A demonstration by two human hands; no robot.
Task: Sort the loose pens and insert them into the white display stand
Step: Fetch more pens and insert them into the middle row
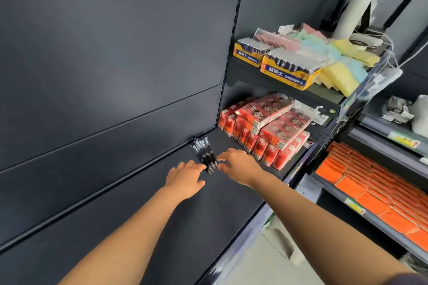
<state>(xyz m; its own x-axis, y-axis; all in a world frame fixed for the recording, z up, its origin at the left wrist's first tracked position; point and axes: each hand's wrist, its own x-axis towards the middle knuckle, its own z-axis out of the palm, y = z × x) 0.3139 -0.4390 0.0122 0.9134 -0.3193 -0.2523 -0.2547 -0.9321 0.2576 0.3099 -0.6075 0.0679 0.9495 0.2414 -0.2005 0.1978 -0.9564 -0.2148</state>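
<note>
1. The left hand (185,178) has its fingers (195,167) stretched out nearly straight. The tips are right at the near end of the pens (203,152). Nothing is gripped, and whether the tips actually touch is too close to call.
2. On the right hand (236,162), the fingers (222,159) are spread and lightly bent, with the tips just beside the pens on their right side. That hand holds nothing either.
3. Both hands are palm down, low over the shelf (208,215), with bare forearms reaching in from the bottom of the view.
4. The pens are a tight bunch of black ones lying flat on the dark shelf. Their far ends are up against the back panel (104,76), and they sit between the two hands.
5. Just right of the right hand, on the same shelf, red packs (266,127) are stacked in rows.
6. One shelf up are two yellow-and-blue battery boxes (289,69), with pastel sponges (342,71) piled beside them.
7. Far right, on a separate rack lower down, there are rows of orange packs (370,192).
</note>
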